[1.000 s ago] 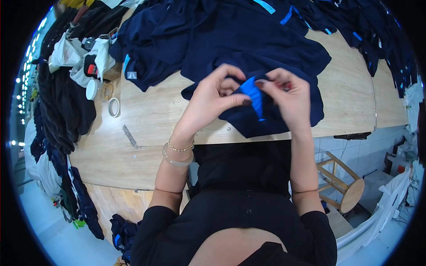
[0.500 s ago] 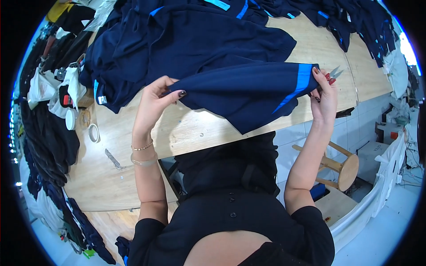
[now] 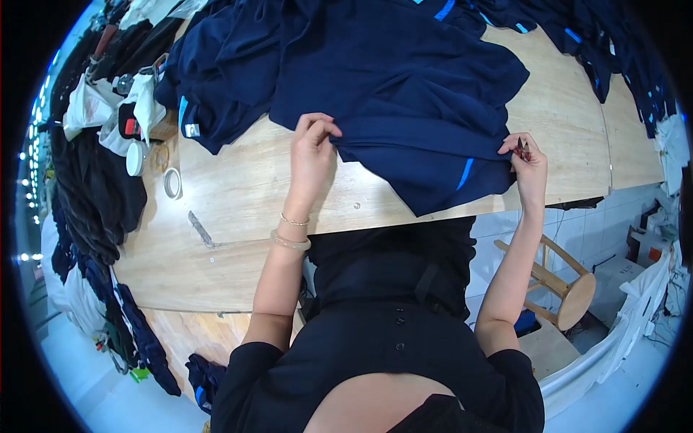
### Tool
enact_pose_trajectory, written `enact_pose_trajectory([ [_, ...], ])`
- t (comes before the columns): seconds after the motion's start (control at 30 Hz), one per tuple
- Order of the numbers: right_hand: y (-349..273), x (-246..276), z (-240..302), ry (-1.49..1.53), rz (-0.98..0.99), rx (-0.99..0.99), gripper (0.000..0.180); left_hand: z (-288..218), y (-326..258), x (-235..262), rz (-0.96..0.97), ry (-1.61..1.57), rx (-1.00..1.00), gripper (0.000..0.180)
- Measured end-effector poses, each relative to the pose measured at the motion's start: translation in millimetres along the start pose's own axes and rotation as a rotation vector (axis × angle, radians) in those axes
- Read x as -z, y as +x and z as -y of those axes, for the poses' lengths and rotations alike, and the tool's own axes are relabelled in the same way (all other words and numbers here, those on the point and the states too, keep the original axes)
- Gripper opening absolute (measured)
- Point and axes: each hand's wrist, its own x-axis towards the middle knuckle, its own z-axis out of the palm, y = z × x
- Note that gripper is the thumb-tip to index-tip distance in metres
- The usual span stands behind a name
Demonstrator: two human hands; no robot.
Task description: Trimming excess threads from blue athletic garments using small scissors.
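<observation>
Fingers of left hand (image 3: 312,148) pinched on one edge of navy garment (image 3: 433,137), right hand (image 3: 525,164) pinched on opposite edge, small snips in it too | garment spread flat on wooden table (image 3: 238,202) between hands | counted: two hands, one tape roll (image 3: 172,182), one stool (image 3: 559,285) | half a second ago garment was lifted; now lowered.
</observation>
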Motion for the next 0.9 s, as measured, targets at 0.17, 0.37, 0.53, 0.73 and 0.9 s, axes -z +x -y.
enact_pose_trajectory([
  [0.17,-2,2,-3,0.012,0.014,-0.035,0.027,-21,-28,-2,-0.285,0.100,0.052,0.027],
  [0.37,-3,1,-8,0.021,0.006,-0.027,0.027,-69,-51,-18,-0.144,-0.964,0.717,0.026],
  [0.53,-5,1,-8,0.020,0.007,-0.081,0.026,-57,-38,-24,-0.264,-1.259,0.976,0.026],
  [0.73,-12,8,-7,0.037,0.060,-0.060,0.027,-19,-19,-24,-0.309,-1.419,1.094,0.023],
  [0.9,-20,12,9,-0.186,-0.044,-0.023,0.021,-63,-14,-20,-0.284,-1.569,0.851,0.013],
])
